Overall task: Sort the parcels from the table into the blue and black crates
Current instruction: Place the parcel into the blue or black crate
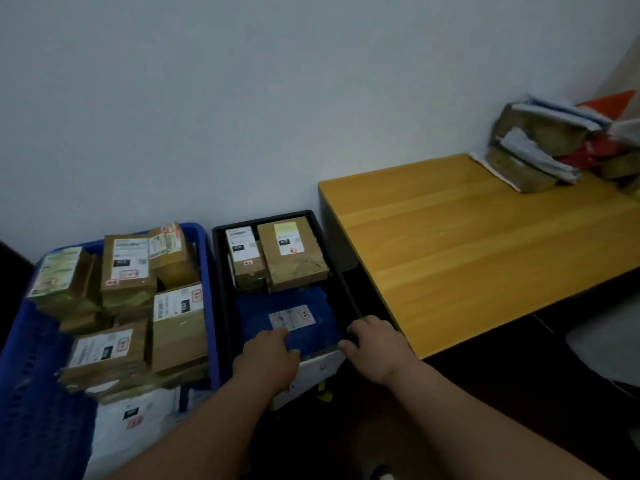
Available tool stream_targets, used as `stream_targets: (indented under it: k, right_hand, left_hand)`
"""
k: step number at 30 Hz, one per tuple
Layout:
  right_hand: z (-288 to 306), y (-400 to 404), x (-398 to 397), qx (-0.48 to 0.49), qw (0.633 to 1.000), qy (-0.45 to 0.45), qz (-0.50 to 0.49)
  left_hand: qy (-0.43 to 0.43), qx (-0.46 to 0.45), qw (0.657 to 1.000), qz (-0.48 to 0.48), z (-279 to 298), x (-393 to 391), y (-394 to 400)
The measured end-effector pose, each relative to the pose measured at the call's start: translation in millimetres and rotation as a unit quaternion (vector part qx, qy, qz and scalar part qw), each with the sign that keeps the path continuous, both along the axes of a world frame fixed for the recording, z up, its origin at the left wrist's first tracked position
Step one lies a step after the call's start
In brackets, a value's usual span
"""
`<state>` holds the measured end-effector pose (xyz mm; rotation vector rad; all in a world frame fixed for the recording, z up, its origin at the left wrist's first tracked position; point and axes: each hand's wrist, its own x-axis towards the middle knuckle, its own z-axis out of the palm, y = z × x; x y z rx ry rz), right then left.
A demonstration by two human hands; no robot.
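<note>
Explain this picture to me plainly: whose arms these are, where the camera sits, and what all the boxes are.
The one picture comes from a camera worn on a person's head, looking down at their own bare arms. The left hand lies on a blue parcel inside the black crate, which also holds two brown boxes. The right hand lies at that crate's right rim; whether it grips the rim is unclear. The blue crate beside it is piled with parcels. More parcels wait on the wooden table.

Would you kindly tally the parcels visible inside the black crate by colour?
Brown cardboard parcels: 2, a narrow one beside a wider one
Blue bag parcel: 1
White parcel, partly under the blue: 1
Total: 4 in the black crate
</note>
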<state>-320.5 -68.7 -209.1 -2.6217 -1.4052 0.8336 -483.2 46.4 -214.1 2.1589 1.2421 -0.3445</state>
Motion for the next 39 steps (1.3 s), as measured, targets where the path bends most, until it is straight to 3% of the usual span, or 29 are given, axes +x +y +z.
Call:
stream_targets:
  k: [9,15,20,33,39]
  right_hand:
    - [7.0,-74.1,150.1,-0.004,0.997,0.003,-0.072]
    - [26.6,-137.7,276.0,-0.014,0.994,-0.017,-0.108]
    - [33.9,-169.1,353.5,-0.012,0.990,-0.015,-0.143]
    - [37.9,-143.6,508.4,0.013,0.986,-0.016,-0.164]
    - [47.3,-119.1,583.2,0.068,0.978,-0.035,-0.194]
  left_hand:
    - [-0.038,0.003,0.997,-0.066,8.0,165.8,-45.3]
    - [-0.037,-0.040,0.993,-0.101,25.2,303.1,-98.8]
    - [-0.042,-0.008,0.994,-0.105,35.4,382.8,-119.4]
    - [-0.081,-0.005,0.992,-0.099,31.3,561.6,-89.6]
    - [-0.121,0.009,0.987,-0.102,43.7,631.6,-65.0]
